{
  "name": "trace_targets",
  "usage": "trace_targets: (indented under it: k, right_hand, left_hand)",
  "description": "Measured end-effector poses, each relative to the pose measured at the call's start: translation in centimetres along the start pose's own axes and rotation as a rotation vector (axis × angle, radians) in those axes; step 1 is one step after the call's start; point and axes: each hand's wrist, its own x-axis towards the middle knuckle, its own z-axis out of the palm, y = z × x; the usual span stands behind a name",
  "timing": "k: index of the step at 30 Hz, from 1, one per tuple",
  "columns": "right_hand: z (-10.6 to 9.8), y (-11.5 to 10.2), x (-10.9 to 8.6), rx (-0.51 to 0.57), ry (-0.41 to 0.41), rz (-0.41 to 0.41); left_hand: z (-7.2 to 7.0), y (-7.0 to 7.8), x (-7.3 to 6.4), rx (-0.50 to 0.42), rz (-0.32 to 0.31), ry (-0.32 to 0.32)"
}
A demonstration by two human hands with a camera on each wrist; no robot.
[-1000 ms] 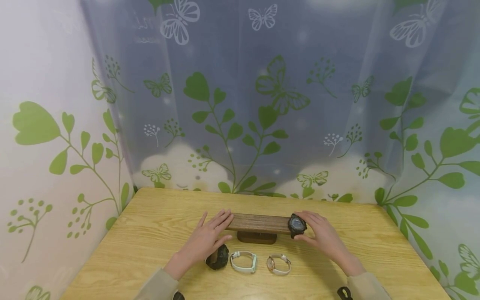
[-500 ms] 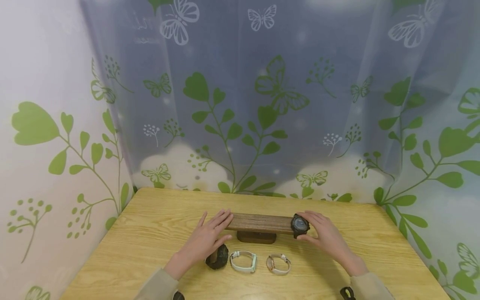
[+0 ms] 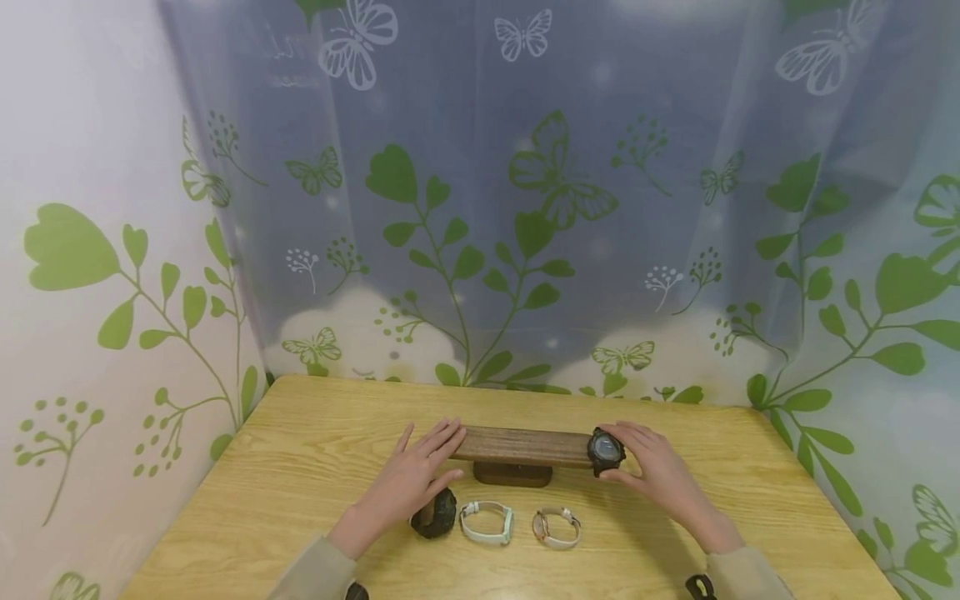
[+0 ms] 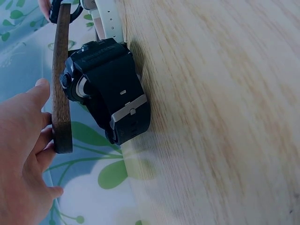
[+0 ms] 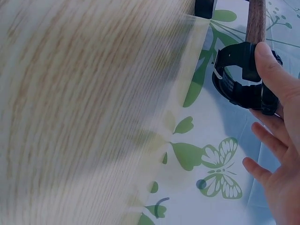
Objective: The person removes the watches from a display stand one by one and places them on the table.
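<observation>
My right hand [image 3: 660,471] pinches a black digital watch [image 3: 606,448] between thumb and fingers, at the right end of a dark wooden watch stand [image 3: 517,447]. In the right wrist view, the strap of that black watch [image 5: 236,93] forms a closed loop at the end of the bar [image 5: 256,21]. My left hand [image 3: 401,483] rests with straight fingers on the stand's left end, thumb near its front edge. Below that hand, a second black watch [image 3: 435,514] stands on the table; its buckled strap [image 4: 124,98] shows in the left wrist view.
In front of the stand lie a mint-green watch [image 3: 487,523] and a white-strapped watch with a rose-gold case [image 3: 557,528]. They are on a light wooden table [image 3: 337,408]. A curtain [image 3: 450,250] printed with leaves and butterflies hangs behind it.
My right hand has moved slightly right with the black watch, out along the stand toward its right end. My left hand and the watches on the table look unmoved.
</observation>
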Motion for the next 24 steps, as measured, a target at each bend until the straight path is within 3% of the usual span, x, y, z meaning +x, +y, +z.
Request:
trace_targets:
  k: [16,24]
  right_hand:
    - [-0.9,0.1,-0.6,-0.038,-0.007,0.026]
    - [-1.0,0.7,-1.1,-0.072,0.040,-0.005]
  left_hand:
    - [0.0,0.0,0.0,-0.013,0.002,0.002]
    - [0.0,0.0,0.0,-0.005,-0.003,-0.006]
